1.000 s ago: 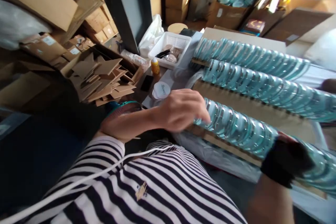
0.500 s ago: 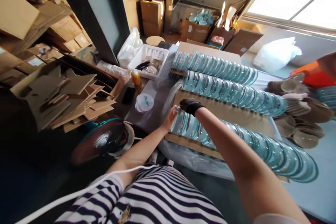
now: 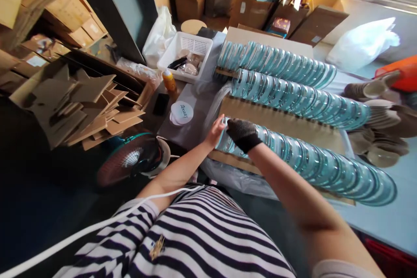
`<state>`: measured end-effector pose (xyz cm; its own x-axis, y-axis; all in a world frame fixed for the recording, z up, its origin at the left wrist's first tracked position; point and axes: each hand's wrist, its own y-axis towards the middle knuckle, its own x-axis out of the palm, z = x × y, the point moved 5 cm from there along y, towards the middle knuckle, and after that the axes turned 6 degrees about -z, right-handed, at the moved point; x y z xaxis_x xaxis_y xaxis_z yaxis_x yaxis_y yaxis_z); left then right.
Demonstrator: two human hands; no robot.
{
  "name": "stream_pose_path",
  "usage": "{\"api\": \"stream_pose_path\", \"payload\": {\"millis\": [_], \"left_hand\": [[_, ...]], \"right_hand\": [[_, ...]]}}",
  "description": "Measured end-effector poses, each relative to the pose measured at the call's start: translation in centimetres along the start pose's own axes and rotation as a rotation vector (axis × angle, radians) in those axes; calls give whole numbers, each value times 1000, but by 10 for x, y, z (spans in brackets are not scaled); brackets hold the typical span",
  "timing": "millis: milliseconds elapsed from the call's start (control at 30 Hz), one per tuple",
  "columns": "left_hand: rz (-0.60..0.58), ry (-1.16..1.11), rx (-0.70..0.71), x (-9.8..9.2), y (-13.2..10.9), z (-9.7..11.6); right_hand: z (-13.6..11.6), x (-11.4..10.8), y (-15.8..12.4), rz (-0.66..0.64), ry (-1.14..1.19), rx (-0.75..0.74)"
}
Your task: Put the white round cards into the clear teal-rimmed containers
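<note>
Three long rows of blue-rimmed glass discs stand on edge on a table. My bare left hand [image 3: 215, 131] presses against the left end of the nearest row [image 3: 312, 163], its fingers flat on the first disc. My right hand [image 3: 243, 134], in a black glove, rests on top of the same end, fingers curled over the discs. A cardboard strip [image 3: 280, 121] lies between this row and the middle row [image 3: 299, 100]. The far row [image 3: 276, 63] runs alongside it.
A white basket [image 3: 185, 54], an orange bottle [image 3: 168, 81], a round white lid [image 3: 181, 113] and a black phone [image 3: 160, 104] sit left of the rows. Cardboard scraps [image 3: 81, 108] pile at the left; a fan [image 3: 133, 160] stands below. Brown bowls [image 3: 381, 130] stack at the right.
My head has lifted, so the view has pulled back. My right hand moved from the row's right part to its left end, meeting my left hand there.
</note>
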<state>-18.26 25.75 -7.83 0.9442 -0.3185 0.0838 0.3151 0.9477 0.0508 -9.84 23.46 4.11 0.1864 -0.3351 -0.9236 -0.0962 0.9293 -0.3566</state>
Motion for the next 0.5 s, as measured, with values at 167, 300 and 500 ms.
{"api": "stream_pose_path", "payload": {"millis": [167, 300, 500], "left_hand": [[1, 30, -20, 1, 0, -2], [35, 161, 17, 0, -4, 9], [-77, 692, 362, 10, -19, 56]], "right_hand": [[-50, 80, -53, -100, 55, -48], [-51, 104, -62, -158, 176, -14], [54, 18, -36, 108, 150, 224]]}}
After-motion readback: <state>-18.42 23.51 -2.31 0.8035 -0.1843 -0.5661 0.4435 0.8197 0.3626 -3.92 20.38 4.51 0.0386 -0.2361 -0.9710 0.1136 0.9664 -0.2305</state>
